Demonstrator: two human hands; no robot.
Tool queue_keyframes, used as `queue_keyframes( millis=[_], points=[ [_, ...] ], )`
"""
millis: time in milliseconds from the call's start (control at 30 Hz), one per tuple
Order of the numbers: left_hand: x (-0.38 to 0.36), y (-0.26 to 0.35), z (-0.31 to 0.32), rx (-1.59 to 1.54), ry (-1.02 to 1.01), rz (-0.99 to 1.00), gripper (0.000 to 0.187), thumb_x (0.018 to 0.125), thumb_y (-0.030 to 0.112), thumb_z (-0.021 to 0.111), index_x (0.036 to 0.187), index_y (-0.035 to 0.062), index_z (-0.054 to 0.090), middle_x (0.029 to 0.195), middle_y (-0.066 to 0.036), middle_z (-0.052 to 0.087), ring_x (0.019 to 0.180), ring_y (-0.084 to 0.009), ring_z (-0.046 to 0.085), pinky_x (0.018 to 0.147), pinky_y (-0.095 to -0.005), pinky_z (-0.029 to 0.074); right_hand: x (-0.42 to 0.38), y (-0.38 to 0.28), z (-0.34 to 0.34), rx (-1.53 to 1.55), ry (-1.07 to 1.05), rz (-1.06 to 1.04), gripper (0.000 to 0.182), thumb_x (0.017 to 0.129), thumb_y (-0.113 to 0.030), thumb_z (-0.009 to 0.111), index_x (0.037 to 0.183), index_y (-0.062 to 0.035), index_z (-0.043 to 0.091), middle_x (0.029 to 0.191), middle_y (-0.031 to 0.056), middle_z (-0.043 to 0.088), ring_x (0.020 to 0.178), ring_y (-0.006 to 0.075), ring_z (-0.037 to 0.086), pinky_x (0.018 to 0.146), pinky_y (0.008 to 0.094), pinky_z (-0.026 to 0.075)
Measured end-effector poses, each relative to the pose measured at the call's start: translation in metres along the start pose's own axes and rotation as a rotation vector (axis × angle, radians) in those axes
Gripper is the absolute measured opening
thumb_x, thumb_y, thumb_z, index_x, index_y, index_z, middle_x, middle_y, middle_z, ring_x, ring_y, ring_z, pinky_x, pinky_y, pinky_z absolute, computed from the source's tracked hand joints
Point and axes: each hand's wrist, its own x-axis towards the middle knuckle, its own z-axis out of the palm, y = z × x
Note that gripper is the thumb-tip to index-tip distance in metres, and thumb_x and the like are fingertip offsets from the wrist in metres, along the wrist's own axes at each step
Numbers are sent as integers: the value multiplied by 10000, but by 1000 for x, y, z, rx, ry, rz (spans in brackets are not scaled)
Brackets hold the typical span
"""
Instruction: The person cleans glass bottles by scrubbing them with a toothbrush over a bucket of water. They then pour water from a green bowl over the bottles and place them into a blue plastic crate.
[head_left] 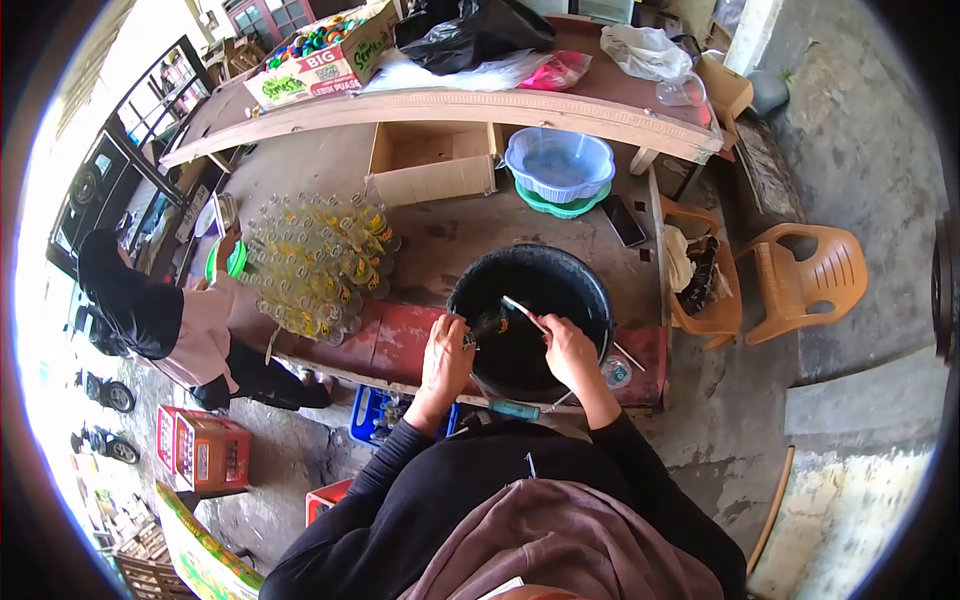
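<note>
A large black basin (pixel 468 285) stands on the worn table, with dark contents inside. Over its left side, my left hand (pixel 447 357) is closed around a clear glass bottle (pixel 490 325), whose body points into the basin. My right hand (pixel 570 352) grips a thin brush (pixel 522 310) with a pale head, held above the basin and near the bottle. Many clear bottles (pixel 320 260) with yellow-orange markings stand packed together to the left. A round clear lid or cup (pixel 616 373) lies by the basin's right side.
Behind the basin are a blue tub (pixel 560 165), a phone (pixel 624 221) and an open cardboard box (pixel 435 185). Another person (pixel 170 320) stands at the left table edge. Orange chairs (pixel 810 285) are at the right. Below are a blue crate (pixel 370 415) and a red crate (pixel 205 450).
</note>
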Motion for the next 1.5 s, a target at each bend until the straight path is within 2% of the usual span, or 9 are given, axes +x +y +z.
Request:
queue_keyframes(
  millis=[167, 367, 567, 667, 900, 1100, 1233, 1433, 1500],
  points=[
    [8, 13, -8, 48, -53, -9, 331, 704, 19, 765, 970, 5, 568, 970, -187, 599, 956, -404, 601, 831, -477, 497, -19, -38, -20, 183, -138, -178, 219, 937, -75, 586, 1150, -111, 618, 1026, 159, 655, 945, 417, 644, 793, 500, 516],
    [19, 10, -7, 58, -121, 17, 307, 779, 54, 731, 1003, 28, 522, 929, -196, 594, 937, -399, 593, 831, -487, 487, 6, 13, -6, -152, 9, 21, 227, 937, -79, 538, 1163, -104, 538, 1024, 188, 626, 874, 431, 669, 745, 525, 546],
    [21, 13, -10, 62, -47, -6, 216, 857, 131, 703, 1026, 42, 604, 904, -187, 629, 859, -382, 647, 760, -463, 525, -23, -35, -11, 211, -55, -199, 256, 932, -51, 593, 1183, -88, 565, 1068, 194, 645, 966, 442, 633, 797, 516, 509],
    [20, 15, -14, -32, -52, -131, 160, 880, 133, 695, 1000, 44, 636, 931, -210, 638, 791, -409, 660, 668, -474, 538, -11, -17, -11, 52, -4, -34, 246, 938, -54, 577, 1182, -91, 578, 1054, 195, 649, 961, 438, 635, 791, 520, 507],
    [20, 17, -18, -129, -12, -114, 167, 839, 47, 713, 997, 16, 667, 893, -173, 633, 783, -355, 673, 677, -417, 529, -28, -36, -10, 226, -37, -157, 297, 918, -17, 595, 1207, -84, 597, 1065, 191, 652, 991, 434, 629, 794, 504, 500],
    [15, 9, -14, -120, -1, -2, 209, 780, -38, 707, 980, 9, 668, 976, -160, 608, 841, -344, 669, 696, -404, 558, -5, -1, -4, -20, -33, 60, 245, 929, -61, 586, 1169, -83, 630, 1060, 201, 666, 965, 434, 643, 801, 498, 515],
    [14, 11, -14, -135, -27, -46, 254, 753, -74, 706, 993, 0, 667, 1022, -164, 603, 885, -347, 666, 687, -391, 562, -21, -40, -11, 255, -86, -137, 203, 932, -63, 593, 1133, -68, 624, 1050, 198, 668, 969, 444, 640, 801, 501, 515],
    [13, 12, -11, -144, -18, -12, 315, 729, -75, 730, 1029, -10, 657, 1048, -180, 592, 899, -374, 654, 763, -416, 552, -10, -13, -5, 16, -73, 63, 241, 920, -42, 600, 1157, -71, 630, 1060, 192, 680, 967, 427, 655, 801, 493, 525],
    [12, 12, -10, -126, -3, -21, 324, 724, -63, 738, 1032, -12, 651, 1054, -186, 591, 909, -392, 648, 807, -434, 540, -14, -17, -6, 146, -27, -81, 243, 920, -35, 598, 1160, -62, 623, 1052, 204, 677, 978, 431, 653, 802, 488, 523]
  ],
)
